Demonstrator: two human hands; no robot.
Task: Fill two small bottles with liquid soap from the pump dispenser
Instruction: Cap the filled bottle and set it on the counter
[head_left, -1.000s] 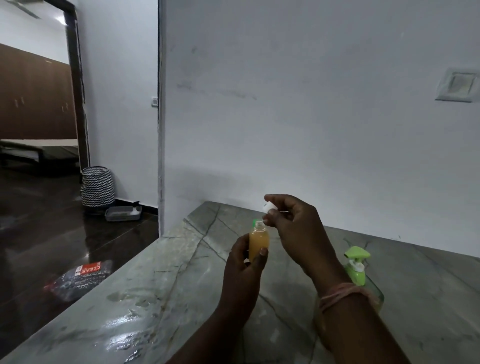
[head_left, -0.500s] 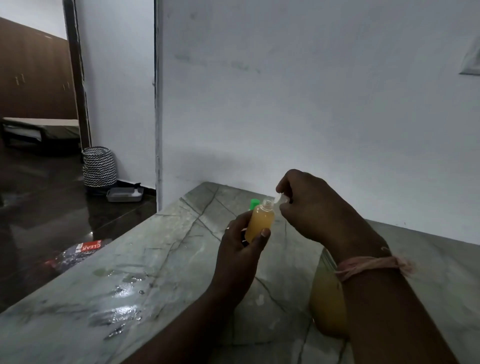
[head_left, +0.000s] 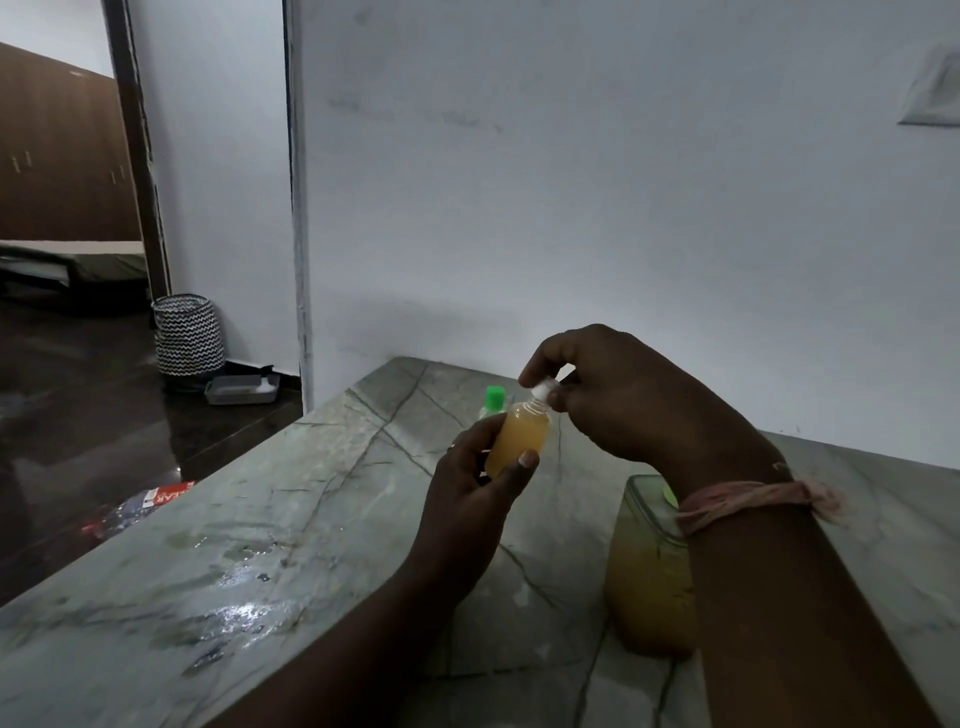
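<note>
Your left hand (head_left: 470, 486) gripped the soap-filled bottle (head_left: 519, 439) above the counter (head_left: 260, 545), tilted; your right hand (head_left: 618, 397) pinched a white cap (head_left: 543, 389) at its mouth, dispenser (head_left: 649, 571) under that wrist

Above the middle of the bench (head_left: 311, 519), the left hand (head_left: 467, 499) holds a small bottle (head_left: 519, 439), with the right hand (head_left: 613, 395) at its cap (head_left: 543, 389). A second bottle (head_left: 493, 401) stands behind, toward the far edge. The pump dispenser (head_left: 649, 587) sits under the right forearm, nearer the right edge.
</note>
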